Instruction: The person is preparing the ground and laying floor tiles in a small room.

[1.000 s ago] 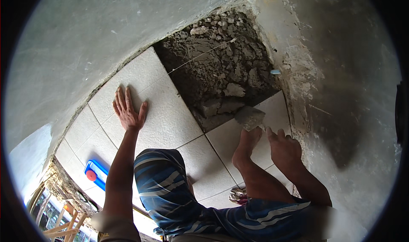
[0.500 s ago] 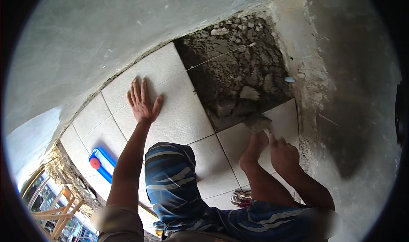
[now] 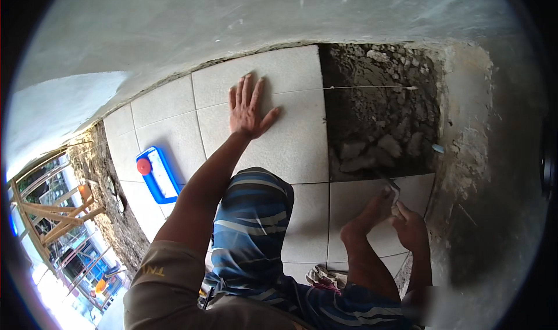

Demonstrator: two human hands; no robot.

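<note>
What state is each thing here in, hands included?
Tiles: laid flat
Left hand: open, flat on tiles
Trowel: held, blade indistinct
Right hand: closed around trowel handle
Bare patch: rough, untiled
String: stretched straight
Blue-rimmed tray: lying on tiles
Cloth: crumpled

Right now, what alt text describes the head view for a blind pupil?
A person's right hand grips a trowel by a rough floor patch with a string over it; the left hand lies flat on pale tiles.

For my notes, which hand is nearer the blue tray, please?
Left: the left hand is ahead and right of the blue tray; the right hand is much farther right.
</note>
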